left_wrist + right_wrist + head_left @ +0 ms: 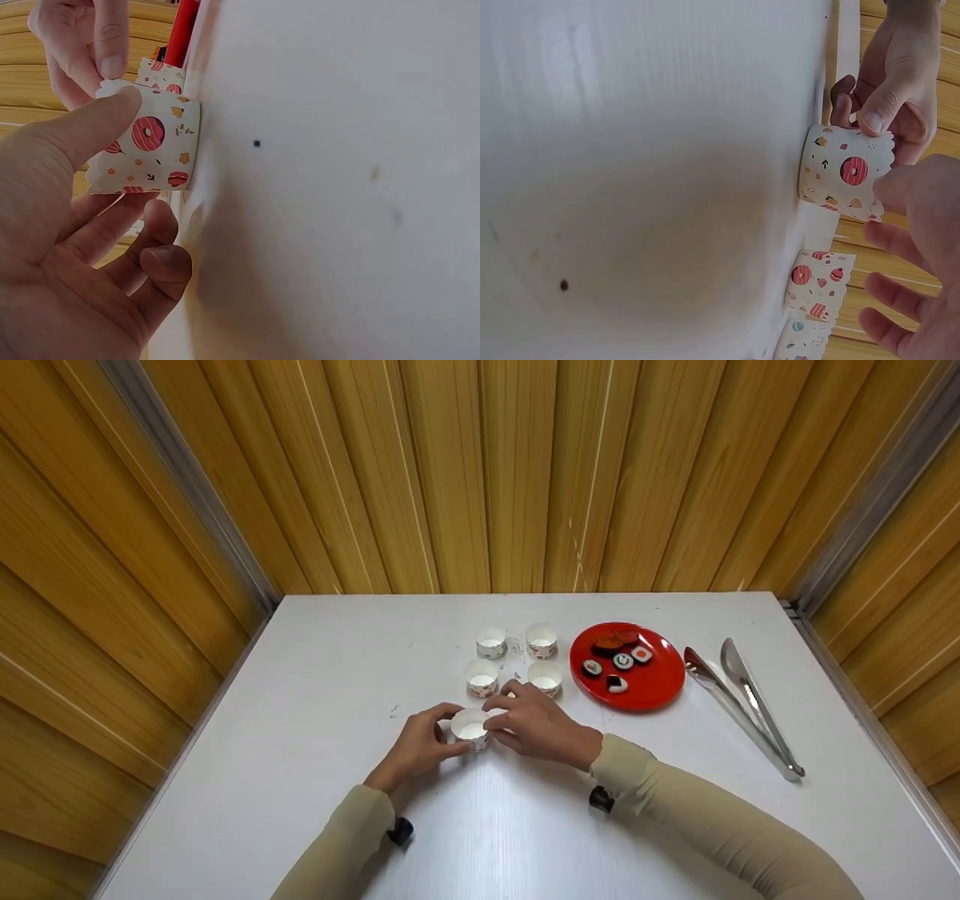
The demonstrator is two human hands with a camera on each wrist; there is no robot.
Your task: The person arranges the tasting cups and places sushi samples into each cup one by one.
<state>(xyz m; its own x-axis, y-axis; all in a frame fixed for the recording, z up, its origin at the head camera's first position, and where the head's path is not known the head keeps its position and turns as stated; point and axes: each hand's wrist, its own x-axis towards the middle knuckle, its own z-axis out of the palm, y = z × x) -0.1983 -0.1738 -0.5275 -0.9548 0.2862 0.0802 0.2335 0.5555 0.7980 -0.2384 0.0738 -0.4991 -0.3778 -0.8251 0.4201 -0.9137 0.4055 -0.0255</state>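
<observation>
A white paper baking cup (470,729) with a scalloped rim and a red doughnut print stands at the near end of a small group of cups. My left hand (418,741) grips it from the left, thumb on the near wall and fingers on the far side. From the right, my right hand (541,726) pinches the rim; its thumb (900,184) laps the edge while the other fingers stay spread off the cup. Behind it are more baking cups, among them one (481,679) at the left and another (545,679) partly behind my right hand.
Two further cups (491,643) stand in the back row. To their right is a red plate (649,697) with several sushi pieces (622,661). Metal tongs (750,712) lie spread at the right of the white table (315,682). Wood-patterned walls (480,472) enclose the table.
</observation>
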